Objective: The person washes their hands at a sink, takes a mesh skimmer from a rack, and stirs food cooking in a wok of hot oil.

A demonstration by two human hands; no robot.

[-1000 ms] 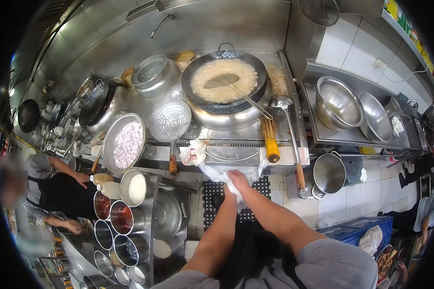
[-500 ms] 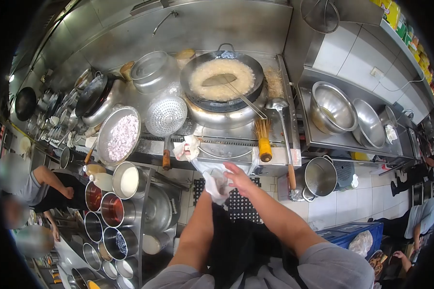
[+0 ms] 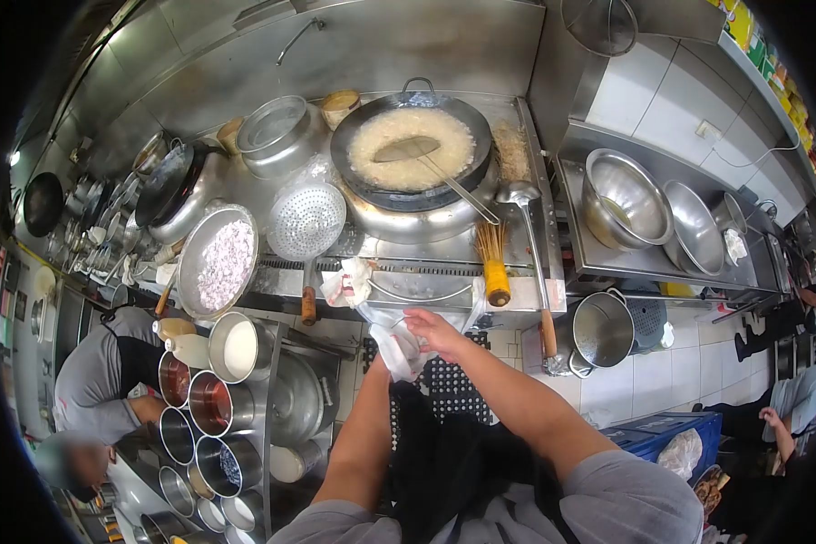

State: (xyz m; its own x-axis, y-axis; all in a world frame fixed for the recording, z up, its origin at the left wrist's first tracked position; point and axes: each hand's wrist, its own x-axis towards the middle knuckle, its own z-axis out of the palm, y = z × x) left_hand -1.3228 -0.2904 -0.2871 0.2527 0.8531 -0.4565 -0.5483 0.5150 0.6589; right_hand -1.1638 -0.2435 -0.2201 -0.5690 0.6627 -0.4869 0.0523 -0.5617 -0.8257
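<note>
White fabric, thin and crumpled, is held in front of the steel stove edge; by this white cloth [image 3: 396,352] the left hand [image 3: 393,348] is largely covered, so whether its fingers are bent or straight cannot be told. The right hand [image 3: 433,334] is held just beside the cloth, its fingers spread and loosely extended, gripped around nothing. Steel pots of red liquid [image 3: 210,405] are kept on a rack to the left; by them a grey-sleeved person [image 3: 109,372] is seen bent over.

Along the stove front, a crumpled red-and-white cloth [image 3: 346,283] is laid between the wooden handle of a round perforated steel skimmer [image 3: 307,222] and a yellow-bound bamboo brush [image 3: 496,272]; a long steel ladle [image 3: 517,192] with a wooden handle is placed right of the brush. A wide steel bowl [image 3: 187,272] is filled with chopped pinkish-white pieces [image 3: 225,267]. Farther back, a black wok [image 3: 482,136] is filled with pale, frothy liquid [image 3: 426,172]; in it a wire-mesh strainer [image 3: 406,150] is rested, its handle laid over the rim. To the wok's left, a rounded steel pot [image 3: 286,154] is set; beyond, a thin tap [image 3: 296,43] is mounted on the steel wall.
</note>
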